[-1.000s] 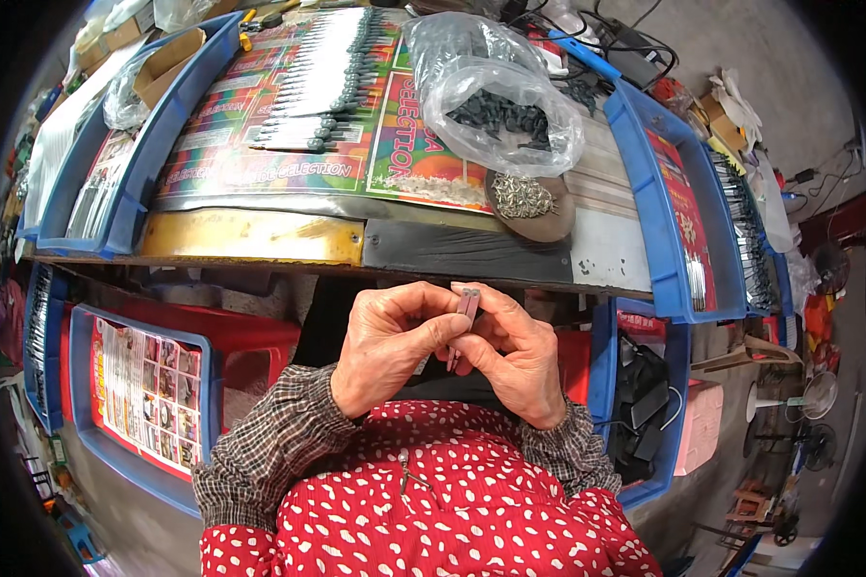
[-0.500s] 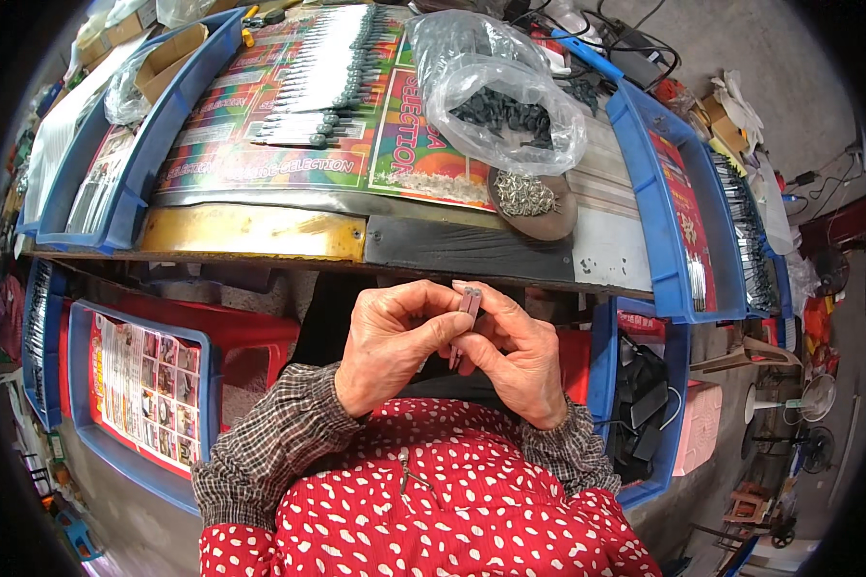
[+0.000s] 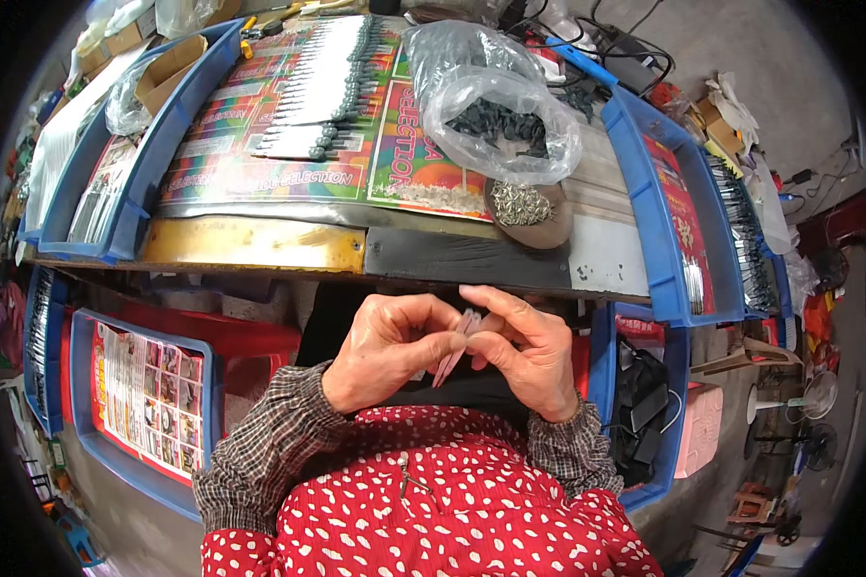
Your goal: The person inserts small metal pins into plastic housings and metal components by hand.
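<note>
In front of my lap, below the bench's edge, my left hand [image 3: 390, 348] and my right hand [image 3: 532, 356] meet fingertip to fingertip. Between them they pinch a few thin pinkish-grey strips [image 3: 445, 367], tilted and partly hidden by the fingers. What the strips are I cannot make out. On the bench just beyond lies a brown rounded dish [image 3: 547, 234] heaped with small silver metal pieces [image 3: 520, 203]. Behind it a clear plastic bag [image 3: 560, 159] gapes, with dark pieces [image 3: 498, 130] inside.
A row of slim pale pieces with dark ends [image 3: 322, 82] covers printed sheets on the bench [image 3: 260, 240]. Blue trays stand at its left [image 3: 130, 207] and right [image 3: 656, 216]. Lower down are a tray with a picture sheet [image 3: 212, 413] and one with black items [image 3: 601, 385].
The strips have turned and now slant down to the left, more of their length showing. My fingers have shifted around them, and the left hand has moved slightly left.
</note>
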Available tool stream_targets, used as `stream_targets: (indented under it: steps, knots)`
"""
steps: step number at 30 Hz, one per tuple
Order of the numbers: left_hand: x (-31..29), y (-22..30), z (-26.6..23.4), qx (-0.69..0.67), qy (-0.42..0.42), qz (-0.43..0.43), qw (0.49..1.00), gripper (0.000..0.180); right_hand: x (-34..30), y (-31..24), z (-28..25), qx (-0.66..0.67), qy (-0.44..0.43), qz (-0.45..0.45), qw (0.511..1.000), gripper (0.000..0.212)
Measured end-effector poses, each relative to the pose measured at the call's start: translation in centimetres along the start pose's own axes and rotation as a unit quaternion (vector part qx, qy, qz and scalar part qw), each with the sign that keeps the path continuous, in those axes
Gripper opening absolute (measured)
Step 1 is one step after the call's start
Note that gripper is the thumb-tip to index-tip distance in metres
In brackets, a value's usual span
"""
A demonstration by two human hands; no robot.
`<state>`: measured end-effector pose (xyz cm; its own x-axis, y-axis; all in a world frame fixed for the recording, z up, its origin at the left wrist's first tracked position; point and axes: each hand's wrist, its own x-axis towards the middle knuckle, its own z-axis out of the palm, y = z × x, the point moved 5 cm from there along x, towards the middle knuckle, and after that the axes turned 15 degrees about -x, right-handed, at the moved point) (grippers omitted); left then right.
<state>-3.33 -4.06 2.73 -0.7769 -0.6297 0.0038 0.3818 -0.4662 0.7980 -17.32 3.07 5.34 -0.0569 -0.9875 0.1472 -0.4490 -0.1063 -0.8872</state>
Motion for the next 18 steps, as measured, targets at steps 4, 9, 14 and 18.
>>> stream_targets:
  steps: [4,9,14,18]
  knots:
    - [-0.2,-0.1,0.2,0.044,-0.08,-0.078,0.993,0.011,0.5,-0.4,-0.3,0.026,-0.067,-0.044,0.996,0.02]
    - [0.4,1.6,0.8,0.213,-0.034,0.071,0.974,0.012,0.8,0.6,-0.5,0.117,-0.012,-0.007,0.993,0.015]
    - [0.6,2.3,2.1,0.304,0.013,0.218,0.927,0.027,1.4,1.1,-0.3,0.156,0.069,-0.039,0.985,0.016]
    - [0.7,2.6,2.0,0.365,0.047,0.271,0.889,0.022,1.9,0.9,-0.4,0.159,0.077,-0.019,0.984,0.017]
